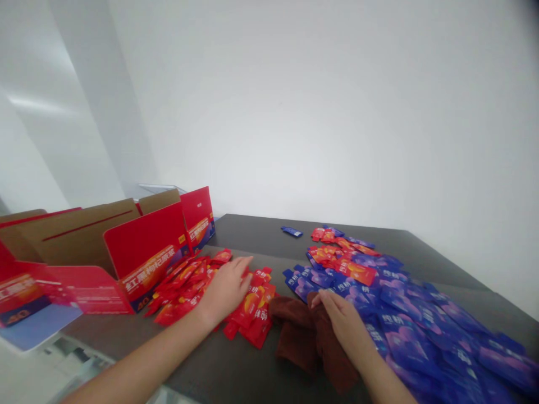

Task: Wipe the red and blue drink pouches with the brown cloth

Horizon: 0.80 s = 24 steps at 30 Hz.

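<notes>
My left hand (227, 289) lies flat, fingers stretched out, on a heap of red sachets (191, 283) in the middle of a dark grey table (252, 230). My right hand (343, 320) rests on a crumpled dark brown cloth (301, 334), fingers together and pointing left toward the edge of the blue sachets; it grips nothing I can make out. A large spread of blue sachets (421, 320) covers the right side of the table, with red ones mixed in at the back (337, 252).
An opened red cardboard box (147, 252) with brown inner flaps stands at the left, next to the red heap. A single blue sachet (291, 230) lies apart at the far side. A white wall runs behind the table.
</notes>
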{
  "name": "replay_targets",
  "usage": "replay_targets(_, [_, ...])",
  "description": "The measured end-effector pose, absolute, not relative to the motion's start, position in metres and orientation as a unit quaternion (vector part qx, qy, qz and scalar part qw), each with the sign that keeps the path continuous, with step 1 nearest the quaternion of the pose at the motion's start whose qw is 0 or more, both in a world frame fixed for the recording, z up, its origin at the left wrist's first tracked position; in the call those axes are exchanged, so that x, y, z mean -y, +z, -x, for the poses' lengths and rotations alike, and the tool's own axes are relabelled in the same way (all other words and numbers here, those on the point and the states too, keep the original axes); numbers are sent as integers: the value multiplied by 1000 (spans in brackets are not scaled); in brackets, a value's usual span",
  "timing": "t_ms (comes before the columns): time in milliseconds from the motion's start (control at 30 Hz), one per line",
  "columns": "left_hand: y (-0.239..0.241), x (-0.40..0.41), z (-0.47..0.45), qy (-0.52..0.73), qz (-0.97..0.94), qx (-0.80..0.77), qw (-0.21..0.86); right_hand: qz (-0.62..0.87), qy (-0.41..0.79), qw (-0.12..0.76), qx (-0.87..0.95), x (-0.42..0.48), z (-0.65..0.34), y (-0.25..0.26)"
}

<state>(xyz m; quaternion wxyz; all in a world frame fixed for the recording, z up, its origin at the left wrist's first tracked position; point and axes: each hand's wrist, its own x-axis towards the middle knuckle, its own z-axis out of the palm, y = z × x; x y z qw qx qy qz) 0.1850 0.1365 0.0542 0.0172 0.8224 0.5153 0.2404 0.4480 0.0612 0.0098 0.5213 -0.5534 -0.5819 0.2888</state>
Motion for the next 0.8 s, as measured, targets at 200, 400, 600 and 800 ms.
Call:
replay_targets(200, [28, -78, -279, 229, -857, -348, 301, 553, 264, 554, 564, -66, -449, -2])
replay_targets(400, [-4, -62, -329, 229, -837, -355, 348, 618, 185, 579, 499, -75, -469, -8])
replay_targets(600, [-30, -63, -330, 245, -867, -334, 277, 671, 91, 560, 478, -77, -489, -11])
replay_targets(800, [-35, -68, -329, 266, -865, -316, 285, 733, 8, 426, 531, -114, -536, 9])
